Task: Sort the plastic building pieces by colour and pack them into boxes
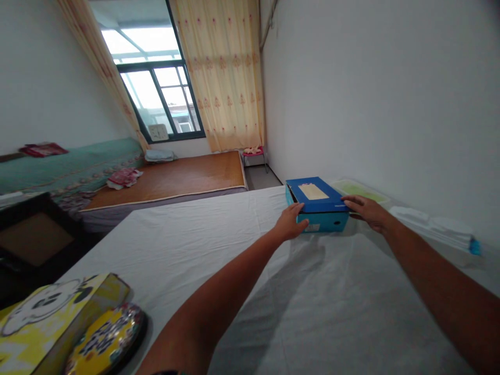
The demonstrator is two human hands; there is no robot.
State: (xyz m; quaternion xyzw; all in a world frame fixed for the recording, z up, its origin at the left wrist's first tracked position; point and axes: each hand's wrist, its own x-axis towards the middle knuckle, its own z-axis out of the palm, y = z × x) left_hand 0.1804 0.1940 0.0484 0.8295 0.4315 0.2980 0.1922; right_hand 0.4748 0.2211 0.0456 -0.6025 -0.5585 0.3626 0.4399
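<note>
A blue box with a darker blue lid rests on the white-covered surface, close to the wall. The lid lies on top, with a dark gap along its front edge. My left hand grips the box's front left corner, thumb on the front face and fingers at the lid. At the front right corner, my right hand has its fingers on the lid's edge and side. What is inside the box is hidden.
Behind my right hand lie a green-bottomed clear tray and white folded items along the wall. A yellow cartoon box and a round yellow case are at the lower left. A dark chair stands left; a bed is beyond.
</note>
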